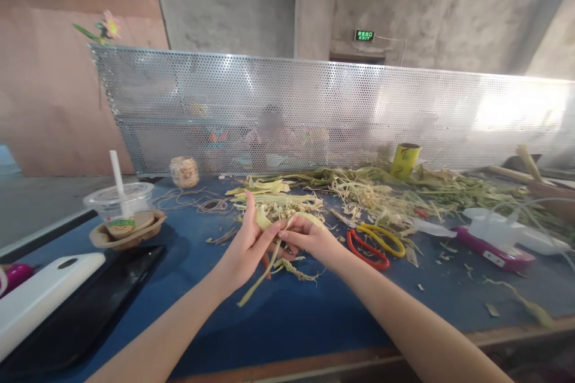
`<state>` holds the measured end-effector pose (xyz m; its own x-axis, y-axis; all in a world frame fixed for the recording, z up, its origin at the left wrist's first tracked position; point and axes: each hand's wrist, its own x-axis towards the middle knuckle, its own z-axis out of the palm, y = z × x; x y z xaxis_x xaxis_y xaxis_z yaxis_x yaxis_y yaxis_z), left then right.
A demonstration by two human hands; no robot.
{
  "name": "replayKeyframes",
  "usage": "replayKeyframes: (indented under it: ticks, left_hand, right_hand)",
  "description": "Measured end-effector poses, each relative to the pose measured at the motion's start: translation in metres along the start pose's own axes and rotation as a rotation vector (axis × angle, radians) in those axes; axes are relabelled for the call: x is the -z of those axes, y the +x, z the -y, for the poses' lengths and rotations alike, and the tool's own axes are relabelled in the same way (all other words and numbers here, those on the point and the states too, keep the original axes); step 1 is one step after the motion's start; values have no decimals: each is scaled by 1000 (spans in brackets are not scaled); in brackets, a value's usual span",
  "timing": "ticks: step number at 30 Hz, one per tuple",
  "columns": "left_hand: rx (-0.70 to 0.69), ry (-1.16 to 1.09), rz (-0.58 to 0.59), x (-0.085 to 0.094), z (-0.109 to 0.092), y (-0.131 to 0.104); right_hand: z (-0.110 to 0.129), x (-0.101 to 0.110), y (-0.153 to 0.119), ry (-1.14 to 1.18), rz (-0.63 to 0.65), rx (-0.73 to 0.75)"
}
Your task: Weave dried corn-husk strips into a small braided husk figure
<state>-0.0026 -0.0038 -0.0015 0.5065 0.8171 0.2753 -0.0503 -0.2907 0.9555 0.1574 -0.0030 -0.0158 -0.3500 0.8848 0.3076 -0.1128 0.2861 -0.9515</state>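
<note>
At the middle of the table my left hand [248,245] grips a pale yellow-green husk strip [259,282], thumb raised and fingers curled around it. One end of the strip hangs down toward me. My right hand [309,239] meets it from the other side, thumb and forefinger pinched on the same husk. The fingers partly hide the point where both hands hold it. Just below them, a short braided piece of husk [299,272] shows. Scissors with one red and one yellow handle [368,245] lie right of my right hand. Loose husks [278,198] are heaped behind both hands.
On the left are a lidded cup with a straw [120,203], a black tablet [90,317], a white phone-like object [49,293] and a twine ball [184,172]. A yellow tube [405,161] and a purple-white power strip [494,248] stand right. A perforated metal screen [251,96] closes off the back.
</note>
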Motion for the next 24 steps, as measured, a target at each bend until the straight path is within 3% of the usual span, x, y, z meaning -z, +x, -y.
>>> replayKeyframes:
  ticks: [5,11,20,24]
  left_hand:
    - [-52,41,-69,-1,-1,1]
    - [-50,-92,-148,0,-2,2]
    - [31,-70,-44,-2,2,3]
    - [27,12,-62,-4,3,2]
  right_hand:
    - [1,2,-2,-110,-19,28]
    - [-5,0,0,-128,-119,-21]
    - [7,2,0,-249,-157,-13]
    - [4,1,0,-282,-183,43]
